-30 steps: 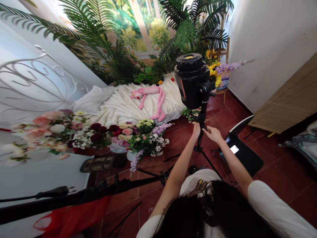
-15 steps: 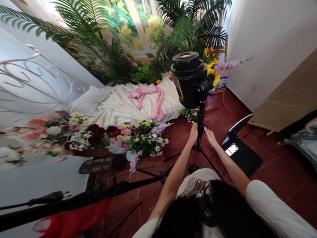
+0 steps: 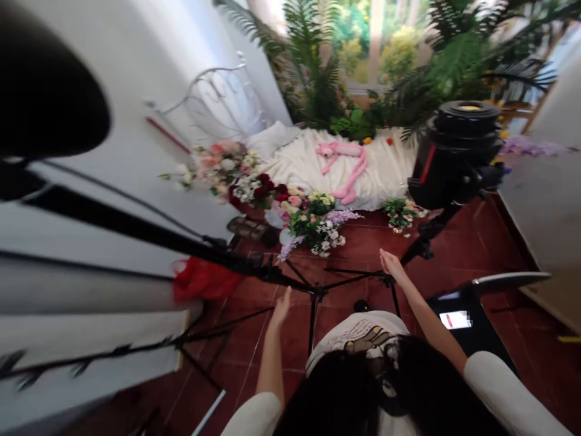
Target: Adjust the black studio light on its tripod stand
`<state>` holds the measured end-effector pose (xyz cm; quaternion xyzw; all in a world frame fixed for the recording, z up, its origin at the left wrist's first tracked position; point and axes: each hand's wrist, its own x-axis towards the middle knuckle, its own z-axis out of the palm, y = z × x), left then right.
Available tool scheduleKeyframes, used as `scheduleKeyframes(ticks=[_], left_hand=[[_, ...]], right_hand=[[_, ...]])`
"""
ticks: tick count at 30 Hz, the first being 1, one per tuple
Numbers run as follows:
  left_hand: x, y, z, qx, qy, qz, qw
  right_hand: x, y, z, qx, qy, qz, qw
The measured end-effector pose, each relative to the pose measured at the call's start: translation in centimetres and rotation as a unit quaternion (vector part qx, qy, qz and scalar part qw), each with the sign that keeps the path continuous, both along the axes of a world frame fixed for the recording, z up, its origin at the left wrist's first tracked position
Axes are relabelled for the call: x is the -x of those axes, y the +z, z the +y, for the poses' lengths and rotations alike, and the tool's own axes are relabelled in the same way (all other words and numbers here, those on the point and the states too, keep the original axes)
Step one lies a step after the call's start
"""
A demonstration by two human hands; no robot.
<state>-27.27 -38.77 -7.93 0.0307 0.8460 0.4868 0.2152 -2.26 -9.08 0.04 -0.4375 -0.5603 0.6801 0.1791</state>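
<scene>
My left hand (image 3: 281, 309) is raised with its fingers stretched upward, just below the slanting black light stand (image 3: 245, 261) on the left. It appears to hold nothing; I cannot tell whether the fingertips touch the pole. My right hand (image 3: 393, 265) is beside the lower pole of the other light stand (image 3: 414, 247), fingers extended and slightly blurred, with nothing visible in it. On top of that right stand sits a black studio light (image 3: 449, 160) with a round front. A large dark lamp head (image 3: 49, 85), cut off by the frame, tops the left stand.
Tripod legs (image 3: 314, 297) spread over the red tiled floor (image 3: 349, 236). Flower bouquets (image 3: 313, 221) edge a white fur blanket (image 3: 290, 154) bearing a pink plush toy (image 3: 345, 163). A phone (image 3: 455, 320) lies on a black chair seat (image 3: 483, 345). Red cloth (image 3: 204, 278) is at left.
My hands have come off the right stand's pole and moved apart, the left one toward the left stand. The view has turned left, and the right stand now appears tilted.
</scene>
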Motion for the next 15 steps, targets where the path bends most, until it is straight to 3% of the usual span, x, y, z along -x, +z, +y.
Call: scheduleKeyframes(ticks=[3,6,8,11,15], left_hand=[[2.6,3.6,-1.7,-0.059,0.099,0.069,0.991],[3.3,6.9,-0.8,-0.181,0.061,0.191,0.963],[3.0,8.3,0.6,-0.226,0.049,0.236,0.944],[2.2,9.0,2.9,-0.231,0.066,0.224,0.944],[2.1,8.5,4.4,-0.228,0.113,0.215,0.943]], right_hand=[[4.4,0.4,-0.1,-0.026,0.1,0.005,0.995],[10.2,1.3,-1.7,-0.075,0.223,0.014,0.972],[14.9,2.3,-3.3,-0.111,0.316,0.024,0.942],[22.1,4.0,-5.9,-0.142,0.419,0.03,0.896],[29.3,5.4,-8.1,-0.151,0.481,-0.008,0.864]])
